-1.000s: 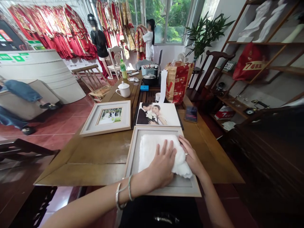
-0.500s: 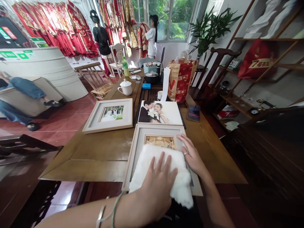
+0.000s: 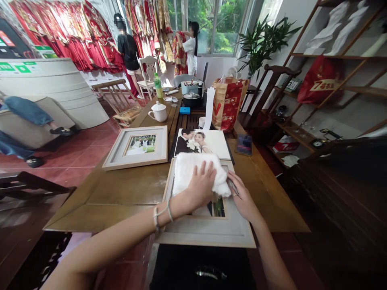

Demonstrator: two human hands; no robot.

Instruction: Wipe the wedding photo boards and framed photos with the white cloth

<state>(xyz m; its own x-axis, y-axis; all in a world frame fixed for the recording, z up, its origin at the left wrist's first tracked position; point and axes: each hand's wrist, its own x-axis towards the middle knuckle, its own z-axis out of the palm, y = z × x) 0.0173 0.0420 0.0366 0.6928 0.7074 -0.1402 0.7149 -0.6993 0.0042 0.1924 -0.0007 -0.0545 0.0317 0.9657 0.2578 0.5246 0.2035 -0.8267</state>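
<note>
My left hand (image 3: 202, 186) presses a fluffy white cloth (image 3: 186, 171) onto a picture frame (image 3: 242, 231) at the table's near edge. Its fingers lie over the cloth, with the thumb side hidden. The frame has a pale wood border, a wide light mat and a photo (image 3: 219, 208) whose upper part is covered. My right hand (image 3: 243, 197) rests along the frame's right side, its fingers stretched out and touching the border. Just beyond, partly under the cloth's far edge, lies a large print of a couple (image 3: 216, 141).
Left of the print is a second framed photo (image 3: 139, 145). Farther back stand a white lidded mug (image 3: 159, 112), a green bottle (image 3: 158, 85) and a red-and-tan paper bag (image 3: 229, 102). A phone-like dark item (image 3: 243, 144) lies at right. Two people stand by hanging red garments (image 3: 96, 40).
My left hand has pushed the cloth away from me, up to the frame's far end, uncovering its lower part. My right hand stays at the right side.
</note>
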